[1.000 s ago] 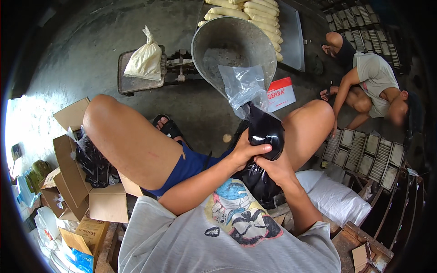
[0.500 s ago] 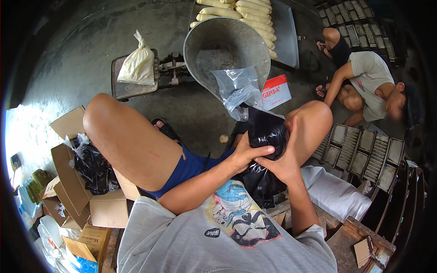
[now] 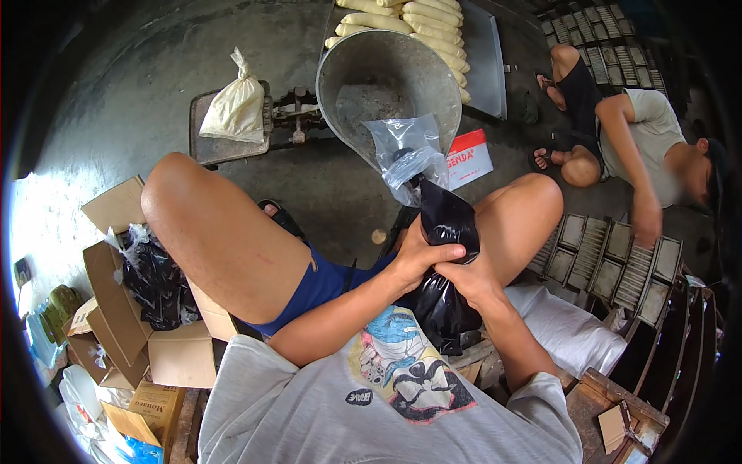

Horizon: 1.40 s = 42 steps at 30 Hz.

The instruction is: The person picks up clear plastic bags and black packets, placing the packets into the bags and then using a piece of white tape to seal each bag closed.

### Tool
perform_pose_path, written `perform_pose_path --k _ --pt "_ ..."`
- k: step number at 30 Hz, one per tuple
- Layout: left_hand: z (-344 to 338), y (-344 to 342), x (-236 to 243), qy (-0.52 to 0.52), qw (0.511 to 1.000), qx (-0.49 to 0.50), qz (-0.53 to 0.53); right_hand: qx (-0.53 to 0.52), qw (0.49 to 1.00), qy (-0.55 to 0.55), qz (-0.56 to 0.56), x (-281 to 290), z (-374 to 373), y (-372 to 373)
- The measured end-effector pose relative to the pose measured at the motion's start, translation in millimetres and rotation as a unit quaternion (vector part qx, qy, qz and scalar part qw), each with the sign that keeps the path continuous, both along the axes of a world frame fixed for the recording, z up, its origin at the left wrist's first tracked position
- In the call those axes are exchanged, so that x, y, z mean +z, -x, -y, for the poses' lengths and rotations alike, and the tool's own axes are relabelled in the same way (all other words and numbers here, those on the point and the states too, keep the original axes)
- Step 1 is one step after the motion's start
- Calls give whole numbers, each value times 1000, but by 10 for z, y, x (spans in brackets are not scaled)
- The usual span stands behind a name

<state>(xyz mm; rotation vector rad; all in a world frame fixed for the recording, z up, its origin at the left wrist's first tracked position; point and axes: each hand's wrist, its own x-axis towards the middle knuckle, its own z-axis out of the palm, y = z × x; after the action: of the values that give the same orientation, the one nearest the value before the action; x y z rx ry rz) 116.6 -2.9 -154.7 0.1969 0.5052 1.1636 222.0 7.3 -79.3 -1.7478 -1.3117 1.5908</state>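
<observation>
Between my knees I hold a long plastic bag, glossy black along most of its length, with a clear, crumpled open end. That clear end lies against the lip of a grey metal scoop-shaped pan. My left hand wraps the bag's middle from the left, thumb laid across it. From the right, my right hand grips it just below, fingers closed. The bag is squeezed narrow between my hands and bulges above and below. The black part's lower end rests by my lap.
A tied cream bag sits on a scale platform ahead left. Stacked pale rolls lie beyond the pan, near a red-and-white box. Cardboard boxes stand left. A co-worker squats right, beside metal trays.
My right hand has turned inward and closed tighter around the bag, which is now narrower there. Some black shows farther into the clear end. The co-worker's arm has swung over the trays.
</observation>
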Motion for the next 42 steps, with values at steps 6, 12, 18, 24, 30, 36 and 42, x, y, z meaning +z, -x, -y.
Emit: perform_pose_path --k 6,12,18,24,30,36,42 --pt "-34 -56 -13 54 997 -23 49 1 1000 4 7 -57 -4 -31" --pt "-77 -20 21 67 995 -31 64 32 999 3 25 -61 -40 -54" --pt "1 9 9 2 999 -52 0 54 981 155 -106 234 -295 -220" --pt "-57 32 -72 -51 998 -37 17 14 950 264 -168 137 -300 -215" --pt "-33 16 -130 -26 998 -37 47 -19 942 291 -166 -51 -189 -257" --pt "-62 -1 -132 35 995 -60 75 -9 956 272 -105 -113 -146 -179" --pt "-75 13 -10 60 996 -29 59 -61 970 232 -52 -60 -89 13"
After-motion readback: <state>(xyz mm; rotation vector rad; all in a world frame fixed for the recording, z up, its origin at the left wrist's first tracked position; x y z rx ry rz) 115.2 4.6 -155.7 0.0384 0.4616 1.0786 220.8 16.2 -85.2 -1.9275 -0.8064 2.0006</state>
